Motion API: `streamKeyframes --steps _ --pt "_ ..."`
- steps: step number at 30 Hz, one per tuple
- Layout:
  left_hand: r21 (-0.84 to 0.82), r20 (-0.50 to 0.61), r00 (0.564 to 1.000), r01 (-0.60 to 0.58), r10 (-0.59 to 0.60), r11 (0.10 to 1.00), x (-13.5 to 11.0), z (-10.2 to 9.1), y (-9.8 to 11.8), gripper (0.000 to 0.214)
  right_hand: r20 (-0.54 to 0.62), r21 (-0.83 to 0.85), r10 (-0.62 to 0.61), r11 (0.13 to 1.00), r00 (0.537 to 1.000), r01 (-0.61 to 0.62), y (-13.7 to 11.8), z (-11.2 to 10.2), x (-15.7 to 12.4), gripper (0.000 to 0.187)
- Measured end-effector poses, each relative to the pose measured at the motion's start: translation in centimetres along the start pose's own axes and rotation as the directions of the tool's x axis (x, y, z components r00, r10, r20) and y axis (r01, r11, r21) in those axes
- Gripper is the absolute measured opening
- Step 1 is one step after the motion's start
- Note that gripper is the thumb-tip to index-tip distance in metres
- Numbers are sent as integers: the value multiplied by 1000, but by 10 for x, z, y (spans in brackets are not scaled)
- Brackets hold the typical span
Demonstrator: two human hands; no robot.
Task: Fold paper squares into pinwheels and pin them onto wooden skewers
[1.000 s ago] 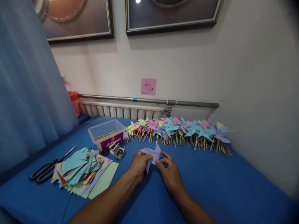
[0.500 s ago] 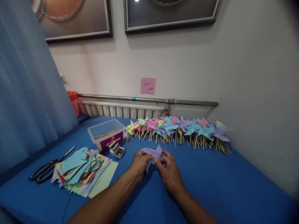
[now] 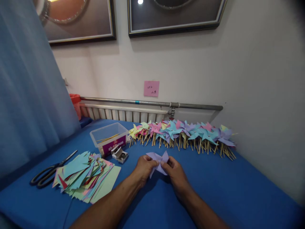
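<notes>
A lilac paper pinwheel [image 3: 156, 156] is held above the blue cloth, its blades folded in toward the centre. My left hand [image 3: 145, 168] is closed on its left side, thumb pressed near the middle. From the right, my right hand [image 3: 175, 171] pinches it too, with its thumb close to the left one. The thumbs and fingers cover part of the centre, so I cannot tell whether a pin is there. Beyond my left hand stands a small open box of metal pins [image 3: 123, 156].
Coloured paper pieces [image 3: 88, 175] lie piled at left, beside black-handled scissors [image 3: 51, 171]. A clear plastic tub [image 3: 114, 140] holds thin sticks. Finished pinwheels on sticks [image 3: 181, 132] line the back of the blue cloth [image 3: 233, 194], below a metal pipe [image 3: 152, 103].
The pinwheel has turned slightly and shifted a little right in my hands. My right fingers have moved further behind the paper, with the thumb still in front.
</notes>
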State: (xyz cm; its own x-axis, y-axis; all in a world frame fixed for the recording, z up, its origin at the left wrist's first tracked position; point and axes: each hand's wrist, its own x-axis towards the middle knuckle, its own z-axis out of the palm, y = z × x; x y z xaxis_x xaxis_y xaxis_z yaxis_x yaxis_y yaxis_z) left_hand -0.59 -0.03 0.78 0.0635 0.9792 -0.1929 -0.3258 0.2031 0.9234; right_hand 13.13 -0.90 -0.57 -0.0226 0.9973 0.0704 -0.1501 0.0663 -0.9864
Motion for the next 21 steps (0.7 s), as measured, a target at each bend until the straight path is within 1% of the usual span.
streamKeyframes --steps 2,4,8,10,12,15,18,21 --pt "16 39 999 -4 4 1000 -2 0 1 21 43 24 41 999 998 -42 0 0 -1 37" --pt "54 39 999 8 -10 999 -2 -1 3 21 48 26 62 998 997 -63 1 0 -2 36" --pt "133 44 998 32 -38 991 -1 -2 3 20 -12 -19 58 998 998 -59 2 0 -2 33" --pt "149 52 998 29 -37 988 -1 -2 3 20 -44 -49 59 997 997 -61 1 0 -3 30" --pt "159 37 999 24 -30 987 -2 -2 3 21 -70 -69 70 995 995 -75 0 0 -3 29" --pt "153 40 999 9 -15 988 -4 -1 5 24 -89 -64 89 993 992 -95 -1 0 -4 31" --pt "128 65 998 1 -10 992 -4 -2 5 26 -100 -74 77 994 992 -85 0 0 -4 34" --pt "164 49 999 -12 4 986 -1 -4 2 26 -102 -117 62 990 993 -74 3 0 -3 33"
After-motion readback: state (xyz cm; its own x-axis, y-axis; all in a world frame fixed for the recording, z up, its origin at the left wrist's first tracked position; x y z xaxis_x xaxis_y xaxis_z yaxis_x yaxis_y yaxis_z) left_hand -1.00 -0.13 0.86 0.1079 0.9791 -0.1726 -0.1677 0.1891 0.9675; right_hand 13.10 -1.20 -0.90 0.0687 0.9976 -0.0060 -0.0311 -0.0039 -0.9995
